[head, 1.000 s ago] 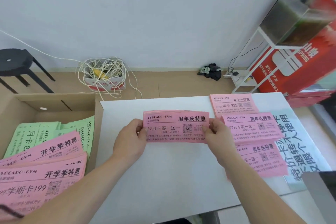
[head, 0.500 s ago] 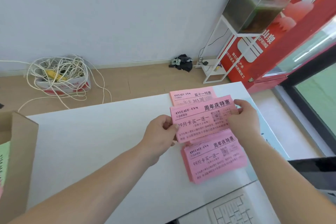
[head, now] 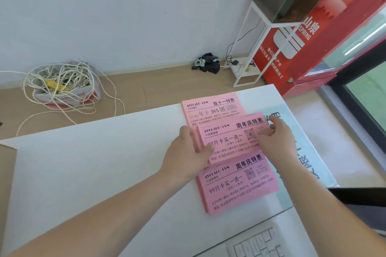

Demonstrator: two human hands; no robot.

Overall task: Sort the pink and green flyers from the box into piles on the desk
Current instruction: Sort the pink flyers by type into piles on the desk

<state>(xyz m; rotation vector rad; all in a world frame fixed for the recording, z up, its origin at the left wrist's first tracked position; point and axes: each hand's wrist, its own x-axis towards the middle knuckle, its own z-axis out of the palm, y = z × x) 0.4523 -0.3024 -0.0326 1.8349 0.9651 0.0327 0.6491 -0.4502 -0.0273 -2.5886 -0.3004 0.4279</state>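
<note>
- Thin rectangular pink flyer (head: 231, 139), left hand (head: 188, 152) pinching 1 short edge and right hand (head: 275, 142) gripping the other, over 2 flat pink piles (head: 238, 188) on the smooth white desk (head: 94, 173).
- Floor carton (head: 69, 96) holds tangled white cord (head: 62, 75).

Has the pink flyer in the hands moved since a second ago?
Yes. The held flyer moved right across the desk, from left of the pink piles to between the far pile and near pile.
</note>
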